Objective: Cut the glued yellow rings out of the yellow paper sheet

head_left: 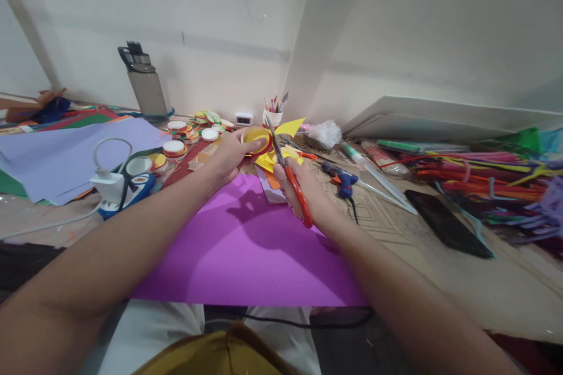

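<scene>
A person seated at a cluttered work surface (pixel 519 299) holds a craft piece and a cutting tool above its middle. The left hand (pixel 235 155) is closed around a round, yellow-faced disc with a red rim (pixel 256 139), gripping it by its side, probably so the face stays exposed. The right hand (pixel 303 179) is wrapped around red-handled metal scissors (pixel 299 196), their blades pointing toward the far edge, just beside the disc; whether they touch it, I cannot tell. The tips point away from the body, which seems a safe grip.

Below both hands, a large, smooth purple sheet (pixel 246 263) reaches the near edge, perhaps serving as a working mat. Bright yellow paper scraps (pixel 291 127) sit beyond it, near the hands.

Room for moving lies mainly over the purple sheet, toward the near edge. To the left, round white-topped lids (pixel 174 147) and a blue-and-white power strip (pixel 108 187) hem in the left arm. To the right, a blue glue gun (pixel 346 183) lies near the right hand, and a flat black phone (pixel 446 222) lies farther toward the right edge.
</scene>
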A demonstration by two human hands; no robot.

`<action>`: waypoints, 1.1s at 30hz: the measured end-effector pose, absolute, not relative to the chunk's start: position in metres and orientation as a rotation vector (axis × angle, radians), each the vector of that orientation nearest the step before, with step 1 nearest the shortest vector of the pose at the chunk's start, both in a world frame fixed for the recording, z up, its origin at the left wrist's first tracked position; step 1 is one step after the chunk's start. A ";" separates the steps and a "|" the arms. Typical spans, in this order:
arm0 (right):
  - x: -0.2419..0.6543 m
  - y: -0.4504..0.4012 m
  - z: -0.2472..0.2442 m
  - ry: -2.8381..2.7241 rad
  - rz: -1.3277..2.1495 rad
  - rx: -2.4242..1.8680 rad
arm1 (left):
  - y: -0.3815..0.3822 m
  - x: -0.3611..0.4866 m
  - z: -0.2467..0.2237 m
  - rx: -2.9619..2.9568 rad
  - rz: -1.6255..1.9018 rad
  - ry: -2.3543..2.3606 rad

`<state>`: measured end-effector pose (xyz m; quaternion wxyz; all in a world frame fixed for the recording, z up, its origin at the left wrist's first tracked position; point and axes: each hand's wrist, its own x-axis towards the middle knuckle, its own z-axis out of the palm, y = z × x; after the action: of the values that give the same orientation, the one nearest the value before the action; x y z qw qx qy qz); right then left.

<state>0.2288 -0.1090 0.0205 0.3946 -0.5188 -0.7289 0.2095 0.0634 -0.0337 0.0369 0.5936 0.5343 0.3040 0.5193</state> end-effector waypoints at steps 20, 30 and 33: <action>0.232 -0.108 0.019 -1.866 0.526 -1.369 | -0.032 0.059 0.038 1.321 1.188 0.690; 0.231 -0.107 0.019 -1.900 0.544 -1.346 | -0.030 0.060 0.038 1.265 1.241 0.733; 0.231 -0.106 0.019 -1.923 0.524 -1.300 | -0.029 0.061 0.036 1.278 1.238 0.717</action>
<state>0.2308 -0.1057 0.0193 0.3718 -0.5072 -0.7502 0.2043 0.0608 -0.0293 0.0360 0.5743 0.5454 0.3058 0.5284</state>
